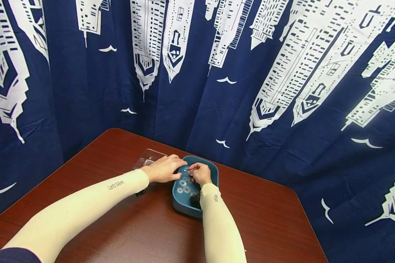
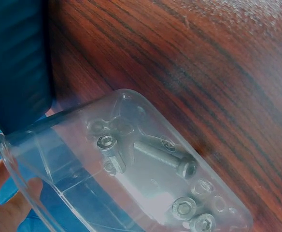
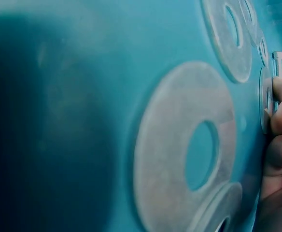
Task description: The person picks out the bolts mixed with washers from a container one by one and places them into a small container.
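Observation:
My right hand (image 1: 200, 173) reaches into a blue tray (image 1: 183, 209) and pinches a small socket-head bolt (image 1: 186, 171). The right wrist view shows the bolt (image 3: 277, 60) standing up from the fingertips, beside a flat metal washer (image 3: 265, 99). Several more washers (image 1: 184, 183) lie on the tray floor. My left hand (image 1: 162, 170) is held with fingers extended at the tray's left rim, holding nothing. Beneath and beside it stands a clear plastic container (image 2: 126, 96) with several socket-head bolts (image 2: 165, 157) inside. Left fingers (image 2: 1, 179) show beyond the container's rim.
A dark lump (image 1: 195, 200) lies in the near end of the tray, partly hidden by the right sleeve. The brown wooden table (image 1: 263, 219) runs back to a navy curtain (image 1: 184, 109) printed with white buildings.

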The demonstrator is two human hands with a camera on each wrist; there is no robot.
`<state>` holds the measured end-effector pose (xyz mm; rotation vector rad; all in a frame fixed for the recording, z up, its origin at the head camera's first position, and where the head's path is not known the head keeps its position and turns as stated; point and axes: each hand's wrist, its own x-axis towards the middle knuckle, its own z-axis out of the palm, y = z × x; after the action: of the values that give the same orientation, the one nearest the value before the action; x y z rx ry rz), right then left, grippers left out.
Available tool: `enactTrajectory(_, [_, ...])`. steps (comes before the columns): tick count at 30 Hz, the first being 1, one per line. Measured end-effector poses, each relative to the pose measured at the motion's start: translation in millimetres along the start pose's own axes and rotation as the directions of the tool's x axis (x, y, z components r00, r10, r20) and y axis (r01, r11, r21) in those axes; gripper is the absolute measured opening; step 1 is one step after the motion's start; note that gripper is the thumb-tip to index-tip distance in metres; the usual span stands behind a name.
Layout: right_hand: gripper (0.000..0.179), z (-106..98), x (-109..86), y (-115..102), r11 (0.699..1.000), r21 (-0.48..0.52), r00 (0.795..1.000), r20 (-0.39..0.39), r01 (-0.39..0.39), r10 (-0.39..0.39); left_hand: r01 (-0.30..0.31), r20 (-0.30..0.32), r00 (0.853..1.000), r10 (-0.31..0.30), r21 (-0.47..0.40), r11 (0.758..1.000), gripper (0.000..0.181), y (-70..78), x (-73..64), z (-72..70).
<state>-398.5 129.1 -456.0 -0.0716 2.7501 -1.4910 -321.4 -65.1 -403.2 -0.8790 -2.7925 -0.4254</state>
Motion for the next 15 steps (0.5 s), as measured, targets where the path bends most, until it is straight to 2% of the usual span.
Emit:
enactTrajectory(9, [0.010,1.7,-1.3,1.0,1.000,-0.011,1.000,-0.022,0.015,-0.015,0.000,-0.005,1.000,0.000,0.000,1.000,0.048,0.7,-0.1,-0.1])
enactTrajectory(15, [0.009,0.7,-1.8,-0.8,1.000,0.012,1.000,-0.021,-0.005,0.006,0.000,-0.008,1.000,0.000,0.000,1.000,0.048,2.3,0.3,-1.2])
